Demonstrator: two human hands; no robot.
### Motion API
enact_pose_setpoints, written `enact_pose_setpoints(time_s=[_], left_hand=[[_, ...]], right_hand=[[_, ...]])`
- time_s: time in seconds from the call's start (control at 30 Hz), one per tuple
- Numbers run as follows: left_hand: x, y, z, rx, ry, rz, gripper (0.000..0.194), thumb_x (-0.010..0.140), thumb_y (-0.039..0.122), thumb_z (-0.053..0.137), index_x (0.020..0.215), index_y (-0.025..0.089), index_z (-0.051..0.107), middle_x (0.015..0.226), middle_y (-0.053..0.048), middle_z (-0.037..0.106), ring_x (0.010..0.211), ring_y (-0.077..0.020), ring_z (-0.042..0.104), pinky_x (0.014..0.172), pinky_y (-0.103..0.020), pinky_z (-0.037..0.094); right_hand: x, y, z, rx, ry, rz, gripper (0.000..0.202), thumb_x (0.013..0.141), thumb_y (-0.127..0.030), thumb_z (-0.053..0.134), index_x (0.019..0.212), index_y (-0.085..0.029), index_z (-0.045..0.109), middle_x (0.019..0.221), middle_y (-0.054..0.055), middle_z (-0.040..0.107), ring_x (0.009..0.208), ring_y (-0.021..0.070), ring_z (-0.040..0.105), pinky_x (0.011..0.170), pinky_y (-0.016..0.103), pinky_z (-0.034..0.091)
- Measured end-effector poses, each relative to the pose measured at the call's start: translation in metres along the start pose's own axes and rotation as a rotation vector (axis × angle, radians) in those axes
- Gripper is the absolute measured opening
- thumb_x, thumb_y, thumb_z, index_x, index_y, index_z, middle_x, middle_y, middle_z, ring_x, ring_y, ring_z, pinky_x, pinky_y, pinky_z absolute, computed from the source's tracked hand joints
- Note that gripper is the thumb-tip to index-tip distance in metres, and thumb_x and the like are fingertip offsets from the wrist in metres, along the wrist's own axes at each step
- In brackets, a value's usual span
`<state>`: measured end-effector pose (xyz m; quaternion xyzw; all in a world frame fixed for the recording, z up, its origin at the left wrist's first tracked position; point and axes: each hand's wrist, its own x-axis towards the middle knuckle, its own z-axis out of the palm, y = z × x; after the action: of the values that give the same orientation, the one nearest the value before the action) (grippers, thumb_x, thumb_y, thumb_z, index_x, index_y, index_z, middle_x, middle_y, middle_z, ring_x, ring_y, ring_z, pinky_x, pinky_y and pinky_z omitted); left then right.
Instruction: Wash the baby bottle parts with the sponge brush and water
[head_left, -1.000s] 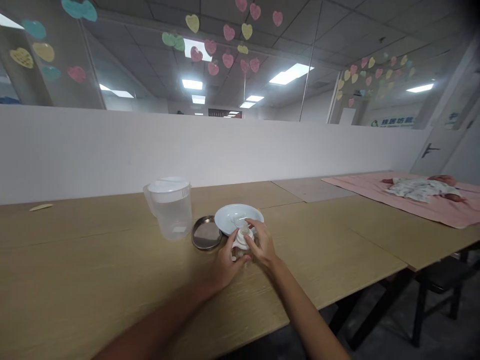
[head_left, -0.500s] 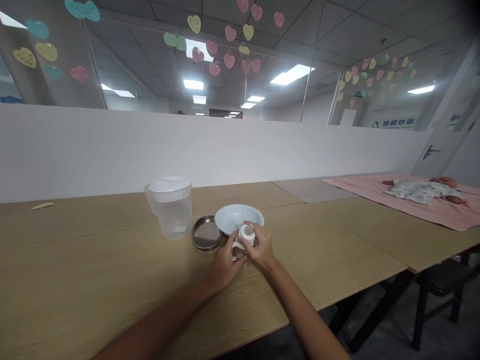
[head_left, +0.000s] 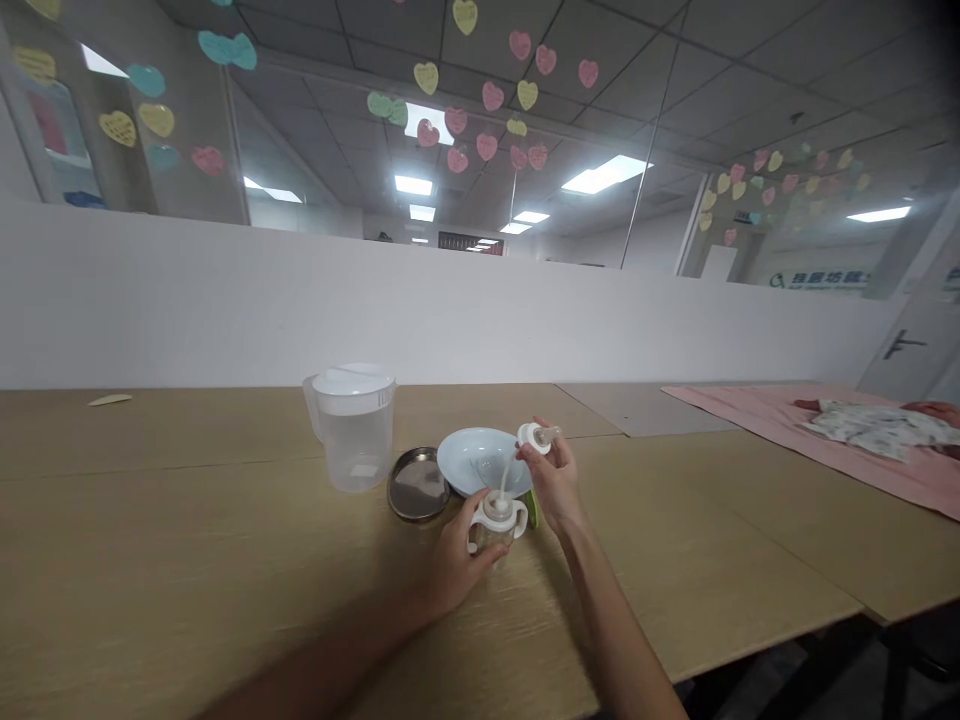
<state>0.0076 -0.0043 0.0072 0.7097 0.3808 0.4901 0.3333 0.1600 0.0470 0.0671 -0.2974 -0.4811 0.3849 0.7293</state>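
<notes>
My left hand [head_left: 459,560] is closed round a small clear baby bottle [head_left: 495,530] with white side handles, upright over the table. Its mouth is uncovered. Pinched in my right hand [head_left: 556,480] is the nipple cap [head_left: 534,437], a white ring with a pale teat tilted to the right. A thin white straw [head_left: 506,475] hangs from the cap down to the bottle's mouth. Just behind the bottle stands a white bowl [head_left: 465,455] with something clear lying in it. A green thing [head_left: 532,510], partly hidden, shows between the bottle and my right wrist.
A clear lidded pitcher [head_left: 358,440] and a shallow round metal dish [head_left: 418,486] stand left of the bowl on the wooden table [head_left: 262,560]. At the far right a doll or baby in patterned cloth [head_left: 881,425] lies on a pink cloth [head_left: 742,405]. A white wall [head_left: 420,310] rises behind.
My right hand has lifted the nipple cap off the bottle, up and to the right, baring the straw. My left hand still holds the bottle. The view has shifted slightly.
</notes>
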Motion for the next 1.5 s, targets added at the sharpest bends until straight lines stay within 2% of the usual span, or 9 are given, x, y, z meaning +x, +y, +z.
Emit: enact_pose_setpoints(time_s=[0.2,0.4,0.63,0.8,0.93,1.03,1.17,1.37,1.5], left_hand=[[0.0,-0.003,-0.002,0.011,-0.008,-0.021,0.061,0.071,0.024,0.067,0.128,0.024,0.045,0.127,-0.004,0.055,0.115,-0.0252,0.051,0.097,-0.035,0.043],[0.001,-0.005,-0.002,0.028,-0.021,-0.047,0.061,0.071,0.024,0.066,0.128,0.024,0.044,0.129,-0.006,0.054,0.117,-0.0244,0.05,0.1,-0.036,0.04],[0.002,-0.004,-0.002,0.063,-0.022,0.018,0.063,0.07,0.021,0.066,0.129,0.023,0.043,0.126,-0.006,0.055,0.115,-0.022,0.051,0.1,-0.037,0.039],[0.002,-0.006,0.0,0.091,-0.007,0.048,0.061,0.071,0.022,0.066,0.128,0.023,0.043,0.127,-0.005,0.054,0.117,-0.0217,0.049,0.101,-0.037,0.038],[0.002,-0.008,0.001,0.088,-0.014,0.059,0.06,0.072,0.02,0.065,0.128,0.023,0.043,0.126,-0.005,0.055,0.115,-0.0208,0.05,0.099,-0.035,0.039],[0.002,-0.008,0.0,0.087,-0.017,0.067,0.061,0.072,0.02,0.065,0.128,0.023,0.042,0.126,-0.005,0.055,0.115,-0.0212,0.05,0.099,-0.035,0.039],[0.002,-0.009,0.0,0.085,-0.008,0.074,0.061,0.072,0.019,0.065,0.128,0.025,0.043,0.127,-0.003,0.054,0.116,-0.0205,0.049,0.1,-0.034,0.039],[0.003,-0.012,-0.001,0.085,-0.033,0.052,0.061,0.073,0.021,0.065,0.129,0.024,0.041,0.128,-0.004,0.054,0.116,-0.0205,0.05,0.097,-0.034,0.041],[0.003,-0.012,-0.001,0.096,-0.035,0.056,0.062,0.072,0.019,0.066,0.128,0.023,0.041,0.127,-0.005,0.054,0.115,-0.0205,0.05,0.098,-0.035,0.041]], right_hand=[[0.027,-0.005,0.006,0.155,0.047,-0.044,0.055,0.066,-0.039,0.071,0.116,-0.028,0.053,0.098,0.001,0.062,0.08,0.0128,0.06,0.077,0.031,0.052],[0.039,0.032,-0.006,0.181,0.147,0.036,0.055,0.06,-0.034,0.077,0.11,-0.025,0.055,0.096,0.001,0.061,0.079,0.0127,0.061,0.077,0.032,0.053],[0.042,0.061,-0.019,0.005,0.229,0.03,0.054,0.058,-0.038,0.077,0.105,-0.02,0.057,0.099,0.003,0.062,0.085,0.0145,0.059,0.078,0.031,0.051],[0.036,0.064,-0.02,-0.336,0.102,-0.068,0.054,0.065,-0.044,0.069,0.11,-0.017,0.056,0.103,0.007,0.063,0.091,0.0187,0.059,0.083,0.035,0.047],[0.028,0.061,-0.021,-0.719,-0.154,-0.17,0.047,0.071,-0.045,0.062,0.109,-0.017,0.059,0.108,0.01,0.063,0.097,0.0227,0.057,0.089,0.038,0.043],[0.025,0.058,-0.023,-0.858,-0.304,-0.16,0.044,0.076,-0.047,0.057,0.109,-0.018,0.058,0.106,0.009,0.064,0.098,0.0234,0.057,0.089,0.037,0.042],[0.025,0.057,-0.026,-0.903,-0.253,-0.135,0.044,0.078,-0.05,0.052,0.107,-0.018,0.056,0.099,0.009,0.065,0.09,0.0222,0.059,0.081,0.035,0.044],[0.026,0.068,-0.029,-0.961,-0.141,-0.215,0.034,0.071,-0.041,0.057,0.094,-0.018,0.049,0.089,0.008,0.063,0.08,0.0213,0.058,0.073,0.034,0.045],[0.025,0.072,-0.028,-0.915,-0.12,-0.231,0.027,0.069,-0.035,0.057,0.087,-0.021,0.042,0.095,0.007,0.063,0.079,0.0195,0.059,0.071,0.032,0.045]])
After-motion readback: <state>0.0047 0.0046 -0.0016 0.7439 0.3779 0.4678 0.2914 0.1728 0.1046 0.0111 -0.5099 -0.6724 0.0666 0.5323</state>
